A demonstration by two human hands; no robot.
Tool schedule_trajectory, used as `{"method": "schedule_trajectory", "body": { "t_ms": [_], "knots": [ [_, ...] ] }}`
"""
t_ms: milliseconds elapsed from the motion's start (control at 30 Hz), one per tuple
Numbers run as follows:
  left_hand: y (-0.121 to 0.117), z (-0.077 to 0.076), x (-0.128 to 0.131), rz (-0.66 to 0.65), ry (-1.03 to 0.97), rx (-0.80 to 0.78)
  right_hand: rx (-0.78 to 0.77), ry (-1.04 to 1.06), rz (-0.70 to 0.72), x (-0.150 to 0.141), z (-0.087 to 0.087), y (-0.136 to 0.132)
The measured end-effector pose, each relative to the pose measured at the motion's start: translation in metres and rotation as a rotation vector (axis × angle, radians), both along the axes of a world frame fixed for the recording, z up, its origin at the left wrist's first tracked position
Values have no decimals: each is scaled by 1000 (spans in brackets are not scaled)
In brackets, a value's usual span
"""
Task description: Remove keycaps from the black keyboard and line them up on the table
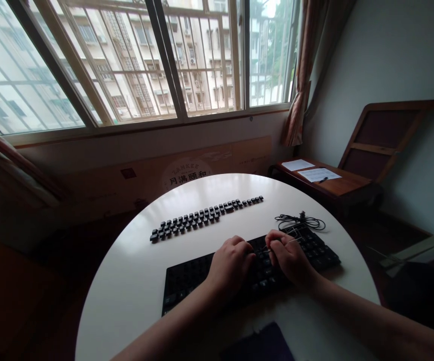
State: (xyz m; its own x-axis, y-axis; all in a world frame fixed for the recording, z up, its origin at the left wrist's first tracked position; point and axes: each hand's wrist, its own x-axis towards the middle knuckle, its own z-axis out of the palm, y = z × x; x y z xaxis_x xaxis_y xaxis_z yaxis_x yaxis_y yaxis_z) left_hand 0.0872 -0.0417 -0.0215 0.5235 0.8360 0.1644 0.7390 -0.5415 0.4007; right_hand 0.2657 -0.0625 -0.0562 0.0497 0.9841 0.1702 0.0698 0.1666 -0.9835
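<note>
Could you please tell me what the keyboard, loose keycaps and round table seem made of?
Keyboard: probably matte black plastic, looking dull and evenly dark. Loose keycaps: likely black plastic too, with soft highlights on top. Round table: glossy white top, with a pale sheen; laminate or painted wood, I cannot tell which.

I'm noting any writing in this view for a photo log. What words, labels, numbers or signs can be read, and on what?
"月满颐和": on the brown board behind the white table.
Curved letters above it, and small print elsewhere on the board: too blurred to read surely.
Sheets of paper: writing too small to read.
Keyboard: key marks too small and dark to read.
Loose keys: no mark readable.
</note>
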Motion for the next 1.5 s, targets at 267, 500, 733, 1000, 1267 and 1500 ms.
{"method": "schedule_trajectory", "body": {
  "t_ms": [267, 500, 733, 1000, 1267, 1500],
  "knots": [
    [6, 6, -8, 52, -240, -64, 193, 21, -29, 5, 7, -6],
    [11, 20, -13, 84, -419, -272, 644, -486, -161, 19, 18, -7],
    [2, 29, -13, -32, -449, -435, 745, -644, 108, 13, 17, -10],
    [-1, 30, -14, -119, -568, -600, 758, -637, 104, 11, 13, -10],
    [18, 21, -26, -185, -578, -792, 631, -581, 176, 4, 10, -8],
    [21, 25, -36, -70, -339, -619, 508, -653, 269, -1, 10, -4]
  ]
}}
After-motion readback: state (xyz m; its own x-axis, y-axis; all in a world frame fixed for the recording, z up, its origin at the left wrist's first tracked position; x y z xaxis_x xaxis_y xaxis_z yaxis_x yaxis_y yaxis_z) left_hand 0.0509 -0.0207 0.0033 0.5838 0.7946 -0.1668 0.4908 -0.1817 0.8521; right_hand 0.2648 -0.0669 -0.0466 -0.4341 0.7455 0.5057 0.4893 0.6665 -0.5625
